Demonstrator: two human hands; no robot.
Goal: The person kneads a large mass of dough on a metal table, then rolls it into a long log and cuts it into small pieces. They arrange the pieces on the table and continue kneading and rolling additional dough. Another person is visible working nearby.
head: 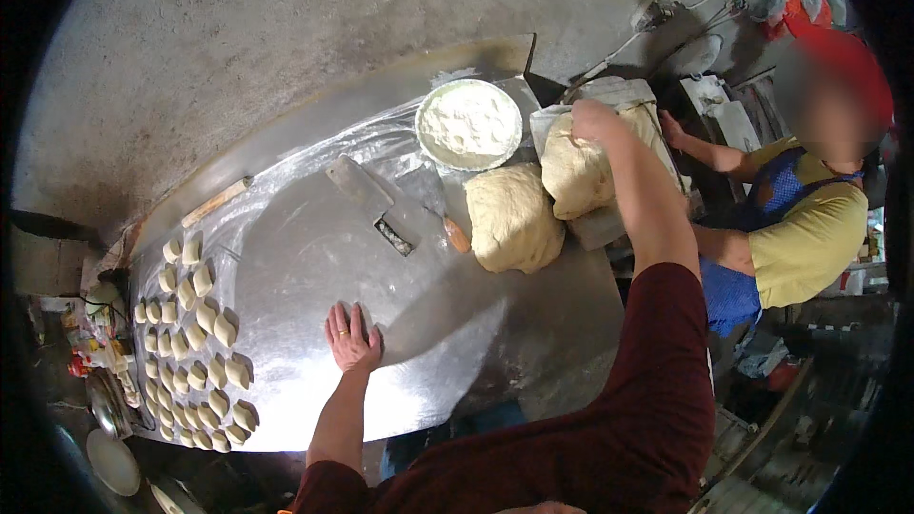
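Observation:
My left hand (352, 344) rests palm down on the metal worktable (300, 264), its fingers spread a little and holding nothing. Stretched out to the far right, my right hand (594, 121) grips the top of a large mass of dough (577, 175). That dough bulges over the near rim of a metal machine or bin (607, 91); its inside is mostly hidden. A second big lump of dough (513, 218) sits on the table, up against the hanging one. My right fingertips are partly hidden from view.
Behind the lump stands a bowl of flour (469, 123). A dough scraper (364, 189), a wooden-handled tool (457, 234) and a rolling pin (216, 201) lie on the table. Several cut dough pieces (196, 335) cover its left end. A co-worker (800, 228) stands right, beside the machine.

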